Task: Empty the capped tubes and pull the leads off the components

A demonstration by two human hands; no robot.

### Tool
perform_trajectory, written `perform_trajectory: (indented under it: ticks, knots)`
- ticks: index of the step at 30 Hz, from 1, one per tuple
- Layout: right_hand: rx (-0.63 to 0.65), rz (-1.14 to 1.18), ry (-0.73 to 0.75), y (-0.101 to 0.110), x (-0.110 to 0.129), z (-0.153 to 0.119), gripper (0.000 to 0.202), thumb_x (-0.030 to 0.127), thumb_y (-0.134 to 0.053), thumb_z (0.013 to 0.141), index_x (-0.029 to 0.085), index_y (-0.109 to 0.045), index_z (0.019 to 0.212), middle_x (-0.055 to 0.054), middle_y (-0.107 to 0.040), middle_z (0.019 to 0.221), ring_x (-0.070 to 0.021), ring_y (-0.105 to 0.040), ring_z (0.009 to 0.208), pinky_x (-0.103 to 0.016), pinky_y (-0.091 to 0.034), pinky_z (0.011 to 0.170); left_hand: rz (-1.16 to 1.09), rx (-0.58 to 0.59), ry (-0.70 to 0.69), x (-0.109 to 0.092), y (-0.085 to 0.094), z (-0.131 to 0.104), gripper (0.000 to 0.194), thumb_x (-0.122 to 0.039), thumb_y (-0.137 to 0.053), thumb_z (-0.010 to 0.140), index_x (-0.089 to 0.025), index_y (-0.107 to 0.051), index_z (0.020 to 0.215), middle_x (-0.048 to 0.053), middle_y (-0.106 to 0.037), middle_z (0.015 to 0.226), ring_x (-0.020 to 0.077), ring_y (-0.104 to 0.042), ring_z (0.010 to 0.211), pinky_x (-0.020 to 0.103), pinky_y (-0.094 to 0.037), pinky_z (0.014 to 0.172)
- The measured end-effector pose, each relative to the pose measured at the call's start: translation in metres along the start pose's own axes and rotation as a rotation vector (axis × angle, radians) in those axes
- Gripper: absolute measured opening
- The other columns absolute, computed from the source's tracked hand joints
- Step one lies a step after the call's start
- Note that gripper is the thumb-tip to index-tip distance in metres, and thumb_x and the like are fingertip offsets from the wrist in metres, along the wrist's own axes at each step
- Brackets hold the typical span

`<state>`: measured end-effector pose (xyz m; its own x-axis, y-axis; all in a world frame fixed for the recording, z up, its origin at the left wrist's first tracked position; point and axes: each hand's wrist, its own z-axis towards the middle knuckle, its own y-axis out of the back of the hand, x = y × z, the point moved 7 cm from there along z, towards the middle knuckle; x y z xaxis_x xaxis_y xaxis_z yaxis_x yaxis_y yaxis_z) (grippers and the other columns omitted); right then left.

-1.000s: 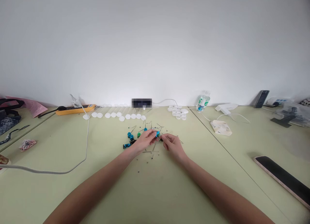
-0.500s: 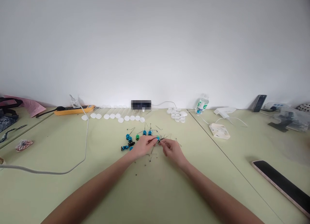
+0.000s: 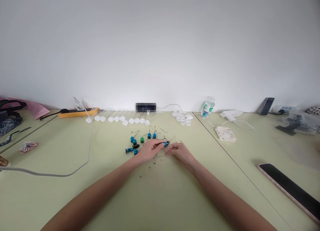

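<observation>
My left hand [image 3: 150,149] pinches a small blue metal part [image 3: 165,144] at the fingertips. Close on its right, my right hand [image 3: 178,151] has its fingers pressed together around something thin, perhaps a wire or key, too small to name. Left of my hands stand several blue knob-like parts [image 3: 149,136], a green one [image 3: 142,139] and a blue cylinder with a black end [image 3: 129,150] lying on its side. Thin metal rods and tiny screws [image 3: 150,167] lie scattered around my hands on the green table [image 3: 160,197].
Along the wall are white discs with clear stems [image 3: 131,121], a cluster of white rings [image 3: 182,118], a dark display box [image 3: 145,107] and an orange power strip [image 3: 78,113]. A clear bottle [image 3: 208,108] stands right; a black slab [image 3: 290,187] lies front right.
The blue part at my left fingertips has shifted slightly right and is tilted differently. My right hand has turned a little, its fingertips now lower beside the part.
</observation>
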<state>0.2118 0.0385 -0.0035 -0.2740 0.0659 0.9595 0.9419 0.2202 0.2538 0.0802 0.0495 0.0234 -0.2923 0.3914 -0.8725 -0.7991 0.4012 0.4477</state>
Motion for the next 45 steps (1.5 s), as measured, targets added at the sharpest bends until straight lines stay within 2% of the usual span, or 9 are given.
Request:
perform_trajectory:
  ticks: [6, 11, 13, 19, 22, 29, 34, 39, 45]
  knots:
    - [0.019, 0.119, -0.088, -0.002, -0.011, 0.003, 0.031, 0.041, -0.069, 0.059, 0.016, -0.051, 0.057, 0.000, -0.061, 0.057, -0.0053, -0.037, 0.042, -0.020, -0.022, 0.042, 0.016, 0.038, -0.019, -0.001, -0.004, 0.001, 0.040, -0.043, -0.037, 0.086, -0.023, -0.057, 0.114, 0.005, -0.061, 0.109, 0.0190, -0.056, 0.093, 0.030, -0.045, 0.076]
    - [0.189, 0.251, -0.070, -0.013, -0.002, -0.002, 0.032, 0.042, -0.068, 0.063, 0.014, -0.060, 0.076, -0.002, -0.061, 0.064, -0.0071, -0.047, 0.049, -0.020, -0.033, 0.046, 0.039, 0.041, -0.026, -0.002, -0.003, 0.001, 0.039, -0.042, -0.036, 0.087, -0.023, -0.057, 0.114, 0.004, -0.062, 0.108, 0.0185, -0.056, 0.094, 0.029, -0.045, 0.075]
    - [0.231, 0.251, -0.032, -0.014, 0.004, -0.004, 0.032, 0.044, -0.066, 0.065, 0.013, -0.063, 0.074, -0.002, -0.061, 0.065, -0.0075, -0.048, 0.051, -0.021, -0.035, 0.048, 0.046, 0.040, -0.008, -0.001, -0.002, 0.001, 0.039, -0.042, -0.035, 0.087, -0.022, -0.057, 0.113, 0.005, -0.064, 0.103, 0.0183, -0.057, 0.090, 0.029, -0.045, 0.074]
    - [0.097, 0.123, -0.028, -0.004, 0.001, -0.002, 0.028, 0.040, -0.070, 0.059, 0.015, -0.057, 0.059, 0.001, -0.059, 0.057, -0.0096, -0.048, 0.053, -0.021, -0.030, 0.048, 0.038, 0.058, 0.005, -0.004, -0.004, 0.000, 0.039, -0.042, -0.037, 0.086, -0.021, -0.058, 0.111, 0.005, -0.064, 0.100, 0.0180, -0.057, 0.080, 0.028, -0.045, 0.067]
    - [0.072, 0.128, -0.051, -0.004, -0.003, -0.001, 0.031, 0.040, -0.071, 0.057, 0.016, -0.052, 0.057, 0.004, -0.055, 0.052, -0.0064, -0.040, 0.045, -0.020, -0.025, 0.045, 0.033, 0.064, -0.008, -0.005, -0.005, -0.001, 0.039, -0.042, -0.036, 0.086, -0.022, -0.058, 0.111, 0.005, -0.063, 0.101, 0.0173, -0.057, 0.079, 0.028, -0.044, 0.065]
    - [0.268, 0.234, -0.056, -0.013, 0.004, -0.006, 0.030, 0.039, -0.068, 0.065, 0.013, -0.061, 0.078, -0.004, -0.063, 0.071, -0.0091, -0.052, 0.055, -0.022, -0.037, 0.050, 0.030, 0.071, -0.025, -0.005, -0.005, 0.000, 0.037, -0.040, -0.035, 0.087, -0.023, -0.057, 0.111, 0.004, -0.063, 0.102, 0.0171, -0.056, 0.087, 0.027, -0.044, 0.072]
    - [0.148, 0.193, -0.030, -0.003, 0.000, -0.002, 0.026, 0.035, -0.069, 0.063, 0.014, -0.064, 0.077, -0.003, -0.063, 0.069, -0.0104, -0.053, 0.058, -0.022, -0.035, 0.051, 0.049, 0.055, -0.005, -0.003, -0.004, 0.000, 0.038, -0.042, -0.035, 0.087, -0.023, -0.057, 0.112, 0.004, -0.063, 0.097, 0.0165, -0.056, 0.080, 0.027, -0.043, 0.067]
    - [-0.002, 0.192, -0.074, 0.005, -0.013, 0.003, 0.027, 0.029, -0.076, 0.053, 0.016, -0.057, 0.067, 0.003, -0.054, 0.061, -0.0093, -0.049, 0.058, -0.021, -0.033, 0.053, 0.078, 0.059, -0.002, -0.005, -0.006, 0.000, 0.040, -0.043, -0.034, 0.087, -0.023, -0.057, 0.112, 0.003, -0.063, 0.091, 0.0145, -0.053, 0.068, 0.025, -0.039, 0.058]
    - [0.031, 0.177, -0.085, 0.002, -0.011, 0.002, 0.029, 0.034, -0.074, 0.057, 0.017, -0.062, 0.077, 0.006, -0.039, 0.058, -0.0062, -0.035, 0.052, -0.019, -0.024, 0.046, 0.062, 0.062, 0.004, -0.002, -0.006, 0.000, 0.039, -0.044, -0.035, 0.086, -0.023, -0.057, 0.111, 0.002, -0.061, 0.084, 0.0121, -0.047, 0.062, 0.022, -0.036, 0.054]
